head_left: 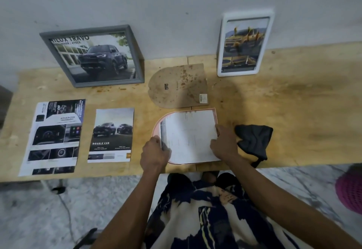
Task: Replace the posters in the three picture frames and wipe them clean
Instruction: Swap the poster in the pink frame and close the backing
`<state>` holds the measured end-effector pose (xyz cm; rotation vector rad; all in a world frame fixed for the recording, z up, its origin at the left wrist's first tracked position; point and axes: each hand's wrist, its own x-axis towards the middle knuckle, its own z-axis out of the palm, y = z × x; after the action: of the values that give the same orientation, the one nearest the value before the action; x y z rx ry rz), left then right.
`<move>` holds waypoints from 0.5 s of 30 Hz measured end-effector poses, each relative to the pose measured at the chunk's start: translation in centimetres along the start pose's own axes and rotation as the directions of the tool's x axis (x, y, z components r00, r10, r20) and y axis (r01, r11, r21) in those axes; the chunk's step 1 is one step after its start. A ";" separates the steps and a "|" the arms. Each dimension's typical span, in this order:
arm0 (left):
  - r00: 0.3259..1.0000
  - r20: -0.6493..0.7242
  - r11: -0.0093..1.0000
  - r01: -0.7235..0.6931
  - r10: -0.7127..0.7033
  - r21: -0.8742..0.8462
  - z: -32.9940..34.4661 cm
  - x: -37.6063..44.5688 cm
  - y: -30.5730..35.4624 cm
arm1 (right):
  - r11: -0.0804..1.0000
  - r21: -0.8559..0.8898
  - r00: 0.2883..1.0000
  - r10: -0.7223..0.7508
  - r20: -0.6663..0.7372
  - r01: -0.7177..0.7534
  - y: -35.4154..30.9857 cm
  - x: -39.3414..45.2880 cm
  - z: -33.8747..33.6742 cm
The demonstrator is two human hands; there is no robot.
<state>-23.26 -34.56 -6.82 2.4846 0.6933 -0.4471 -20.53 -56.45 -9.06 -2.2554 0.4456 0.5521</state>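
Note:
A pink arched picture frame lies face down near the table's front edge, with a white sheet of paper on its open back. My left hand pinches the sheet's left edge, lifting it slightly. My right hand presses on the sheet's right side. The arched brown backing board lies just behind the pink frame. A grey frame and a white frame, both holding car posters, lean on the wall. Two loose posters lie at the left: a dashboard one and a "Double Cab" one.
A black cloth lies on the wooden table just right of my right hand. Beyond the front edge is marble floor with a cable at the left and a pink object at the right.

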 end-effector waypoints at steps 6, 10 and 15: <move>0.991 0.039 0.977 -0.134 0.129 0.164 0.2 -0.2 -0.9 | 0.969 -0.243 0.999 -0.031 0.006 0.032 0.0 -1.6 0.4; 0.974 0.106 0.951 -0.221 0.202 0.218 0.2 0.0 -1.5 | 0.835 -0.534 0.990 -0.131 0.043 0.134 0.5 -2.6 1.1; 0.961 0.155 0.952 -0.255 0.230 0.167 -0.2 0.5 -2.0 | 0.874 -0.480 0.996 -0.048 0.073 0.077 0.4 -3.7 2.2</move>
<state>-23.91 -32.74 -7.69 2.6403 0.2977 -0.6012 -24.44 -54.52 -8.77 -2.7097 0.2147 0.7611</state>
